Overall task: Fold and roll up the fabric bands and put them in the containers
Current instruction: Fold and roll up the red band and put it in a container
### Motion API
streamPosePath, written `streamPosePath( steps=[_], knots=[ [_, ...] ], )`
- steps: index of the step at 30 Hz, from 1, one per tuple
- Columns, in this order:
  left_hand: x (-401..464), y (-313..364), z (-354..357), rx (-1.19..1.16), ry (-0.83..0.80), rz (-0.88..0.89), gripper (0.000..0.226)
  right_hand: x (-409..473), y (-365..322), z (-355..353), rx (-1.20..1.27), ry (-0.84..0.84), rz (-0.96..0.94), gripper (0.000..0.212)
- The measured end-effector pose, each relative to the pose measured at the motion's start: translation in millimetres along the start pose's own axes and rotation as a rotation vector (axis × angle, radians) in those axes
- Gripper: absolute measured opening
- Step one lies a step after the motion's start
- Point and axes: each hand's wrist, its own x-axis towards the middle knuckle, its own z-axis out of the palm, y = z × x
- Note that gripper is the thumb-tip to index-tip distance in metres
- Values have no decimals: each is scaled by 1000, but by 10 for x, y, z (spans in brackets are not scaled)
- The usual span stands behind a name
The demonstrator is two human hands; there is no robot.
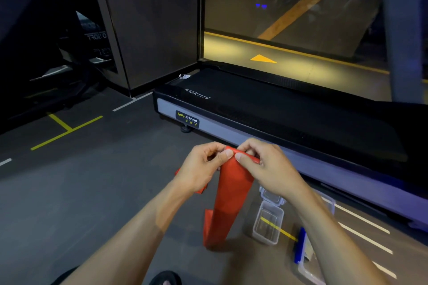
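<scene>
A long red fabric band [229,196] hangs from both my hands down to the grey floor, where its lower end folds back on itself. My left hand [203,169] pinches the band's top end between thumb and fingers. My right hand [264,169] grips the same top end just to the right, where a short rolled part shows. Another bit of red band shows below my left hand. A clear plastic container [268,224] stands open on the floor right of the band, with its lid hinged up behind it. It looks empty.
A black treadmill [278,118] with a grey side rail runs across the floor just beyond my hands. A second clear container with a blue clip [303,252] lies at the lower right. Yellow and white lines mark the floor. My foot [166,279] shows at the bottom edge.
</scene>
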Motion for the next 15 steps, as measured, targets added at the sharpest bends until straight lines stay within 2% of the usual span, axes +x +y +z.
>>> streamPosePath(
  steps=[10, 15],
  knots=[
    [13, 48, -37, -36, -1, 43, 19, 16, -91, -11, 126, 19, 64, 16],
    [2, 82, -20, -12, -7, 62, 11, 36, -86, -24, 219, -41, 151, 22]
  ],
)
